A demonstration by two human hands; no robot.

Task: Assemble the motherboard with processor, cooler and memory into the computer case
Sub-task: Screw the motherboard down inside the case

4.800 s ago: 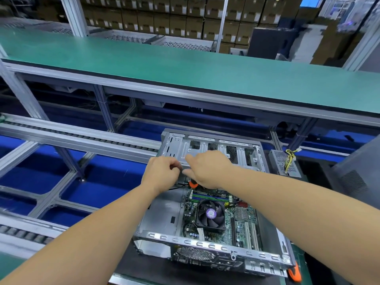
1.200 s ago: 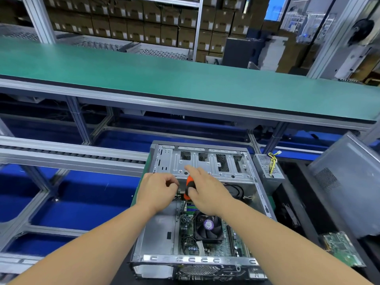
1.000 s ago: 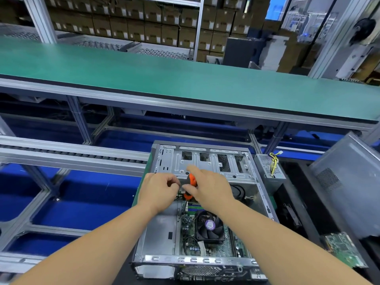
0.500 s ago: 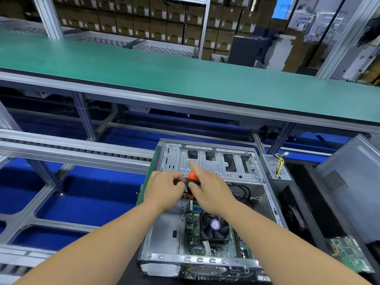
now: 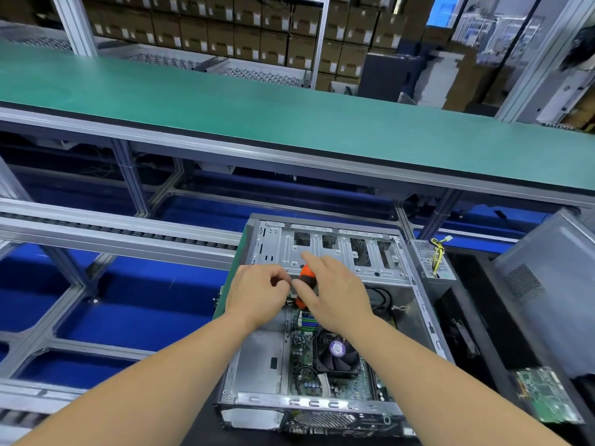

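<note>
An open grey computer case lies on its side in front of me. Inside sits the green motherboard with a black cooler fan and memory sticks. My right hand grips an orange-and-black screwdriver upright over the board's far left corner. My left hand is curled beside it, fingertips pinching something small at the screwdriver shaft; what it pinches is hidden. The drive cage spans the far end of the case.
A power supply with yellow cables stands right of the case. A grey side panel leans further right, with a loose green circuit board below it. A green conveyor belt runs behind; roller rails lie left.
The hands stay at the same corner of the board. The right hand has turned slightly on the screwdriver handle. The view has shifted a little.
</note>
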